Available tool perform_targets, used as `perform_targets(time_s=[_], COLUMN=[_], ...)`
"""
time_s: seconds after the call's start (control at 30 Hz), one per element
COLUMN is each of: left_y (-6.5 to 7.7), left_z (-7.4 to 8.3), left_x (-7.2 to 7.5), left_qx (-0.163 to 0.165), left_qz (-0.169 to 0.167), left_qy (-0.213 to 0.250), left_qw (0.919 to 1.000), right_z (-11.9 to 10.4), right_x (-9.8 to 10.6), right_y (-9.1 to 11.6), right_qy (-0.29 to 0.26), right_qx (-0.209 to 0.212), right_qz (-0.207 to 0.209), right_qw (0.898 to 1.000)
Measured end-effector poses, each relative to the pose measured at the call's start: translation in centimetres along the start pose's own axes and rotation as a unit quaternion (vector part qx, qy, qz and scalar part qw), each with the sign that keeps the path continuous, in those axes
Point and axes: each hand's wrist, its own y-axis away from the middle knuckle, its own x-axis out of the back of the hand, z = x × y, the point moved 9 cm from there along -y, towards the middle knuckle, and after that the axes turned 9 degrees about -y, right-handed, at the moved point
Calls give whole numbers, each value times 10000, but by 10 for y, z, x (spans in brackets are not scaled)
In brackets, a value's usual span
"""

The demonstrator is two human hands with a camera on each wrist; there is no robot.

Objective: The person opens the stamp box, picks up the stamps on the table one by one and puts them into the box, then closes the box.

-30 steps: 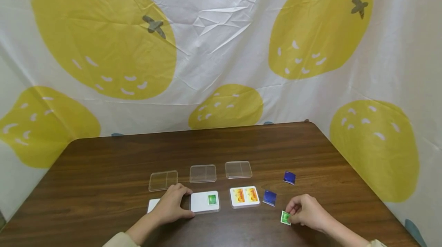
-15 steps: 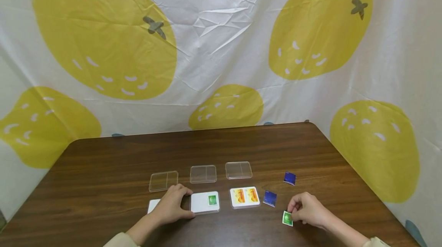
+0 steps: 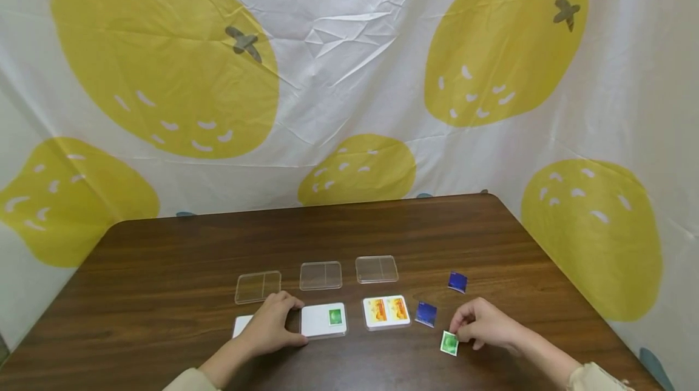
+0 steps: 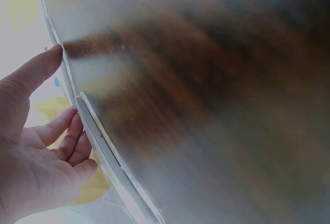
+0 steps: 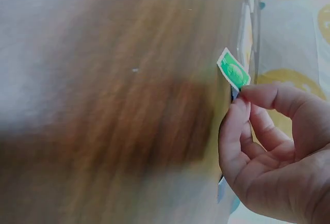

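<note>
My right hand [image 3: 486, 327] pinches a small green stamp [image 3: 449, 343] with a white border by one corner, between thumb and forefinger; the right wrist view shows the stamp [image 5: 233, 69] beyond the fingertips. My left hand [image 3: 271, 324] holds the left end of the middle clear plastic case [image 3: 314, 321], thumb at its near corner, forefinger at its far corner. That case has a white insert with one matching green stamp [image 3: 335, 317] on its right side. Another white-filled case [image 3: 241, 323] is partly hidden behind the left hand.
Right of the middle case lies a case with two orange stamps [image 3: 386, 311]. Two dark blue stamps [image 3: 426, 314] [image 3: 457, 282] lie farther right. Three clear lids [image 3: 258, 287] [image 3: 321, 275] [image 3: 377, 269] form a row behind the cases on the brown table [image 3: 207, 245].
The right hand has turned the green stamp to face up more and shifted slightly left and away. The left hand and the cases stay where they were.
</note>
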Motion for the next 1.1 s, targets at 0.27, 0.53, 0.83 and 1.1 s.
perform_targets(time_s=[0.27, 0.53, 0.83, 1.1], left_y=[-1, -1, 0, 0], left_z=[1, 0, -1, 0], left_x=[1, 0, 1, 0], left_qx=[3, -19, 18, 16], left_qz=[12, 9, 15, 16], left_qy=[13, 3, 18, 23], left_qw=[10000, 10000, 10000, 10000], right_z=[-8, -24, -43, -63], right_x=[-11, -25, -45, -63], right_y=[-13, -28, -52, -70], right_qy=[-441, -433, -564, -632], right_qx=[-204, -225, -28, 126], right_qz=[-347, -446, -559, -744], right_qw=[9982, 9978, 9968, 9951])
